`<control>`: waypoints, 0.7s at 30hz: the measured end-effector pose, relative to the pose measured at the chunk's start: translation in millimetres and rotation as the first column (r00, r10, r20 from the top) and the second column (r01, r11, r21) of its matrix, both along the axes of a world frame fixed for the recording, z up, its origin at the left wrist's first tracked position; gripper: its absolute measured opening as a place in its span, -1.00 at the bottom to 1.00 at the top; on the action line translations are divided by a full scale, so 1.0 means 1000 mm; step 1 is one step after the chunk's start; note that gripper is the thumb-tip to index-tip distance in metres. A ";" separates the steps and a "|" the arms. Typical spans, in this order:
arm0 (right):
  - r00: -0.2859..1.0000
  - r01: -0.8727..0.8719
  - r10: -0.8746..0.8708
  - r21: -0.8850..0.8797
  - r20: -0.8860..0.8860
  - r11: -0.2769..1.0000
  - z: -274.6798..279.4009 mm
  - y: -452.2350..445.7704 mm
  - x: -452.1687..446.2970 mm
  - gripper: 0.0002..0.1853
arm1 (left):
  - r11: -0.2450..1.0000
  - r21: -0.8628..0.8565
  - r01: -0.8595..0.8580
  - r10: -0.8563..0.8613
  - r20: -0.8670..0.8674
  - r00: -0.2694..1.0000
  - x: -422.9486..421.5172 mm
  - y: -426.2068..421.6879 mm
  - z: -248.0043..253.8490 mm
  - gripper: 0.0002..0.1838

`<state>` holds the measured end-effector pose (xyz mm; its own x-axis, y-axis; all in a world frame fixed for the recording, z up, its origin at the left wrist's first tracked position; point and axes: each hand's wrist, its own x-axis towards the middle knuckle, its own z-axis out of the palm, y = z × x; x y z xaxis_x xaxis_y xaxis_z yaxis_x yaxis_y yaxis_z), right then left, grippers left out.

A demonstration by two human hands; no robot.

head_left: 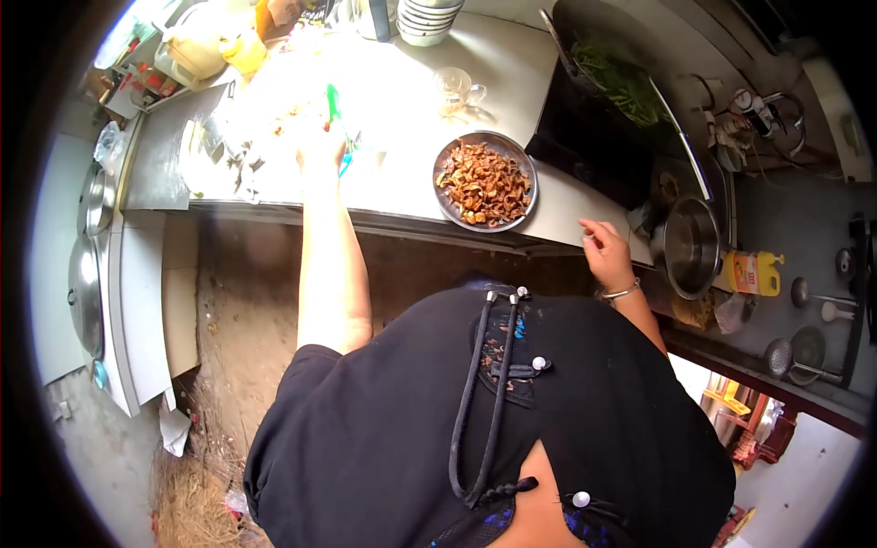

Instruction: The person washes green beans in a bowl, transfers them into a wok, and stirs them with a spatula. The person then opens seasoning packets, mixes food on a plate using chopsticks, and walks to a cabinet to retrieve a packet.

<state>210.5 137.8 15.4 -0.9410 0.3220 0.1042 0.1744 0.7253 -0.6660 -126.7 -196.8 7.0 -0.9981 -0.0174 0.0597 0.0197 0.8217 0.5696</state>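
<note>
My left hand is stretched over the brightly lit counter at the upper left. Its fingers look closed, but glare washes out what they hold. A green strip and a small blue piece show right beside it. To its right, a round metal plate full of brown chopped pieces sits at the counter's front edge. My right hand hangs near that edge, right of the plate, with fingers loosely bent and apart, holding nothing.
A clear glass cup stands behind the plate, with stacked bowls farther back. On the right are a wok with green leaves, a metal pot and a yellow bottle. Large lidded pots stand far left.
</note>
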 end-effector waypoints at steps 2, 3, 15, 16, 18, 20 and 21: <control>0.999 -0.036 0.036 -0.020 0.008 0.999 0.000 -0.009 -0.007 -0.72 | 0.999 -0.018 0.039 -0.039 -0.006 0.999 0.005 0.010 0.019 -0.66; 0.997 -0.075 0.077 -0.086 0.014 0.993 -0.002 -0.013 -0.010 -0.72 | 0.992 -0.057 0.112 -0.114 -0.035 0.993 0.009 0.014 0.028 -0.68; 0.920 0.086 0.341 -0.948 0.194 0.308 -0.012 -0.072 -0.074 -0.60 | 0.767 0.272 0.582 -0.634 0.179 0.752 0.074 0.077 0.142 -0.71; 0.923 0.104 0.345 -0.973 0.171 0.205 -0.009 -0.076 -0.078 -0.60 | 0.739 0.269 0.617 -0.668 0.180 0.722 0.082 0.085 0.150 -0.72; 0.930 0.094 0.353 -0.995 0.103 0.042 -0.016 -0.080 -0.085 -0.64 | 0.727 0.232 0.646 -0.685 0.187 0.704 0.095 0.101 0.161 -0.73; 0.950 0.047 0.311 -0.959 -0.044 -0.278 -0.016 -0.082 -0.088 -0.67 | 0.695 0.142 0.705 -0.717 0.208 0.665 0.117 0.116 0.182 -0.74; 0.947 0.025 0.303 -0.917 -0.105 -0.398 -0.021 -0.081 -0.092 -0.70 | 0.685 0.116 0.719 -0.724 0.210 0.657 0.127 0.123 0.191 -0.75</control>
<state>118.7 56.8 -5.4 -0.9164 -0.3229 -0.2364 0.3966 -0.8123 -0.4277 0.0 -74.0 197.9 -0.6814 0.7155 -0.1541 0.4734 0.5915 0.6527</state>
